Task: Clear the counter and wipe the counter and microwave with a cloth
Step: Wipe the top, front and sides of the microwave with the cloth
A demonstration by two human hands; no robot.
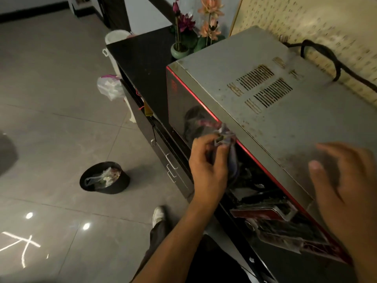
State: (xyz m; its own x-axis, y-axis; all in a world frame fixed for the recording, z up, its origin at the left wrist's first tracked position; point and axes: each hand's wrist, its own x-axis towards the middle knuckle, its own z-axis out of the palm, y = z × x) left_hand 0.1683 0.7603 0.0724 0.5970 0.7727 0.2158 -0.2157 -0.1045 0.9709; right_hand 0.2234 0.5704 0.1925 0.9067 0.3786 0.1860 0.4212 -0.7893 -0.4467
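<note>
Left hand grip bunching cloth against microwave front edge

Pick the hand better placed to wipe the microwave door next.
Left. The left hand grips the cloth right at the top edge of the microwave door, so it likely only needs to sweep down. The right hand is open over the microwave top, holding nothing.
</note>
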